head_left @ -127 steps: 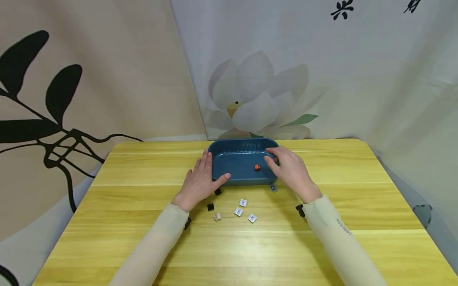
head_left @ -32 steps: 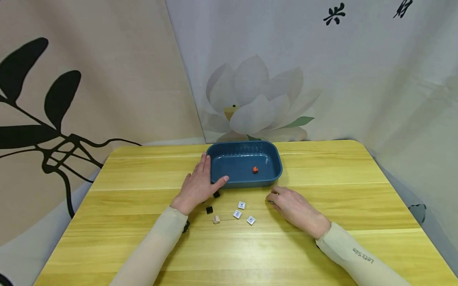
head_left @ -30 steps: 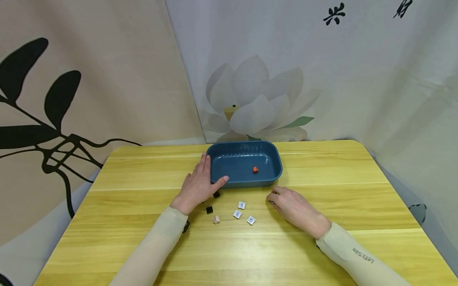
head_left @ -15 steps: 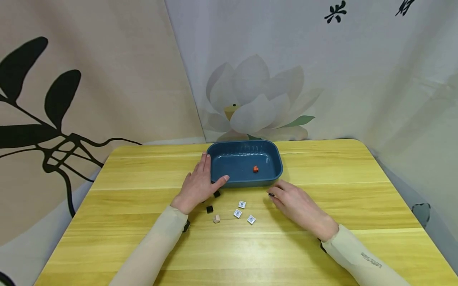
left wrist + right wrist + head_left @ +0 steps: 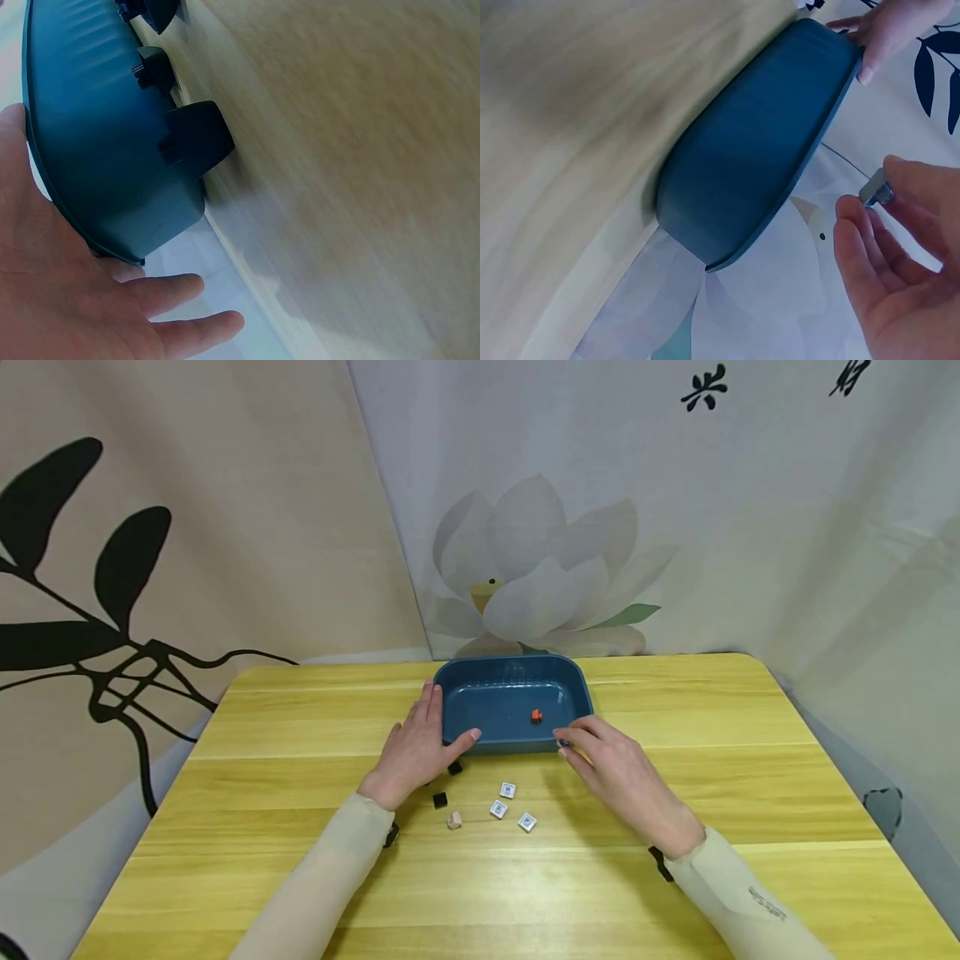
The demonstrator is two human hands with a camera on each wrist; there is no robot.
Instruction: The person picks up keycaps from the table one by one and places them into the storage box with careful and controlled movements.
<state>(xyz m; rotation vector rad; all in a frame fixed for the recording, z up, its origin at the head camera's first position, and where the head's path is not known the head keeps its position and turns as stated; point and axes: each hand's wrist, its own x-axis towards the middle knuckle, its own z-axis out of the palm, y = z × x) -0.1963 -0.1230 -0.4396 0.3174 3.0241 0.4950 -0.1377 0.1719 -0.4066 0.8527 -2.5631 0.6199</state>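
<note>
A dark blue rectangular tray stands near the table's back edge. My left hand lies along its left end, fingers straight and thumb over the front rim. Between thumb and fingertips my right hand pinches a small grey keycap, held up at the tray's front right corner. In the right wrist view the keycap's stem shows below its flat top. One red keycap rests on the tray floor. Black keycaps lie close to the tray's front wall beside my left hand.
Three white printed keycaps lie on the wooden table in front of the tray. To their left are a beige piece and a black keycap. A printed curtain hangs behind the table.
The grey keycap, lying before the tray's front right corner at first, is picked up. My right hand has risen with it toward the tray's rim. The left hand keeps its place.
</note>
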